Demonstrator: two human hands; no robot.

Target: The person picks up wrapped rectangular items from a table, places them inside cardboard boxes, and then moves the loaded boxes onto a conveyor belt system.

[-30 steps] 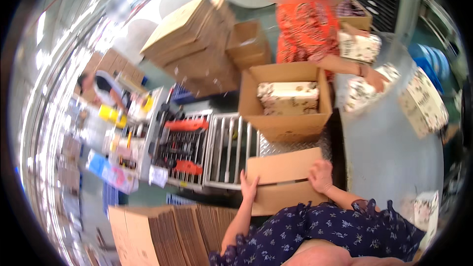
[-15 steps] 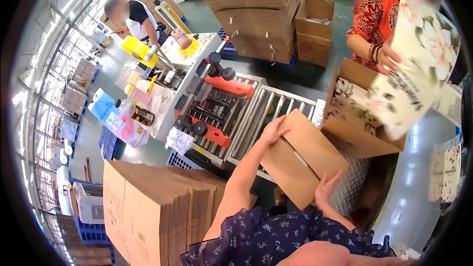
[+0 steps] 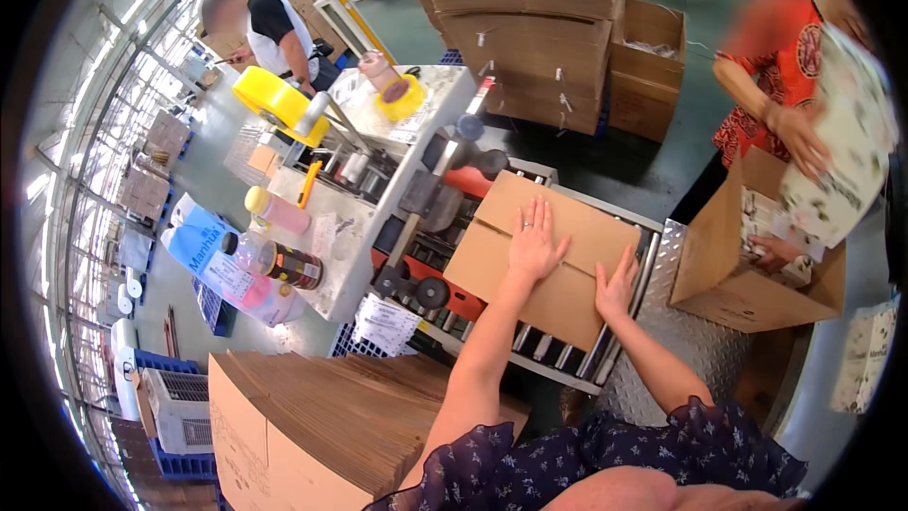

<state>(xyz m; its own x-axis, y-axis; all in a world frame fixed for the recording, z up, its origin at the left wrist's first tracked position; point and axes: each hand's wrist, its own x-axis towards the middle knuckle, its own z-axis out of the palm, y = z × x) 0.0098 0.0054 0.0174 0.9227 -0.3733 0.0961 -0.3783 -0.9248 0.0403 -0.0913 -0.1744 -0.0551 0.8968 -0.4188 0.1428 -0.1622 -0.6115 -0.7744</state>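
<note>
A brown cardboard box, its top flaps folded down to a centre seam, lies on the roller conveyor. My left hand rests flat on its top across the seam, fingers stretched out. Against the box's right edge my right hand is laid, fingers extended and slightly apart. The box's far left part reaches between the orange side guides of a box taping machine. What lies beneath the flaps is hidden.
A large roll of yellow tape sits above the machine. Bottles stand on its side table. Flat cartons are stacked at my left, more at the back. A co-worker holds a floral package over an open carton.
The box has moved left and away along the rollers into the taping machine's mouth. My left hand has shifted from its far edge to flat on top. The co-worker's package has lowered towards the carton.
</note>
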